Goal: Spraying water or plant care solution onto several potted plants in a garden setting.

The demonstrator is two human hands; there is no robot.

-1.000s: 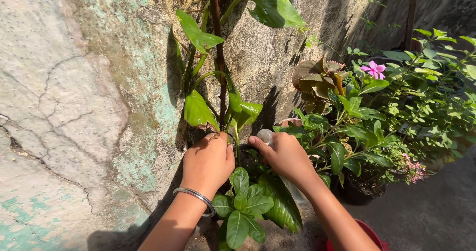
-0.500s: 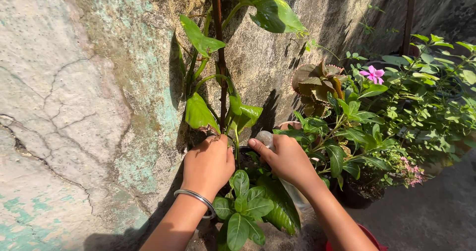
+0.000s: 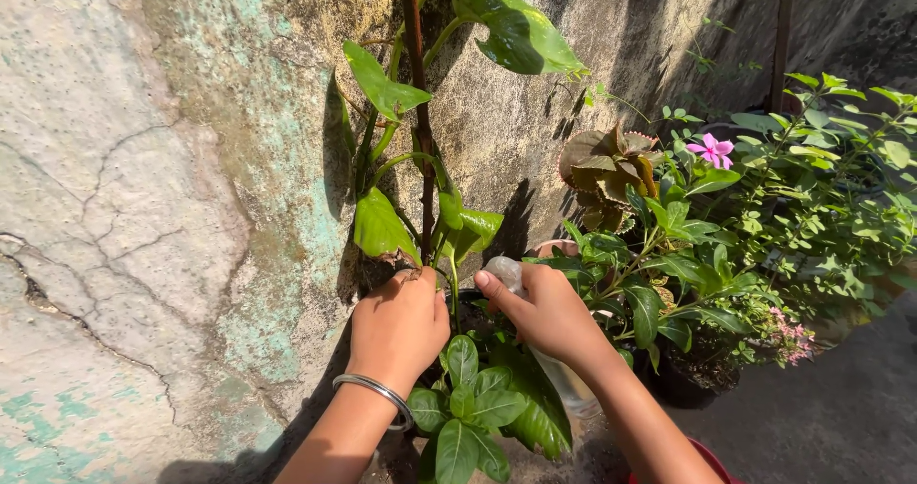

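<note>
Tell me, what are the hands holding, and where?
The right hand grips a clear bottle near its top. The left hand reaches in by the plant stems; its grip is hidden.

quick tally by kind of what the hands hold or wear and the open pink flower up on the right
clear plastic bottle, gripped in the right hand: 1
metal bangle, on the wrist of the left hand: 1
large open pink flower: 1
hands: 2
total: 5

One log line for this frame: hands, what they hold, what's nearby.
left hand: on climbing plant's base | right hand: gripping clear bottle | nearby: pink flower, cracked wall
</note>
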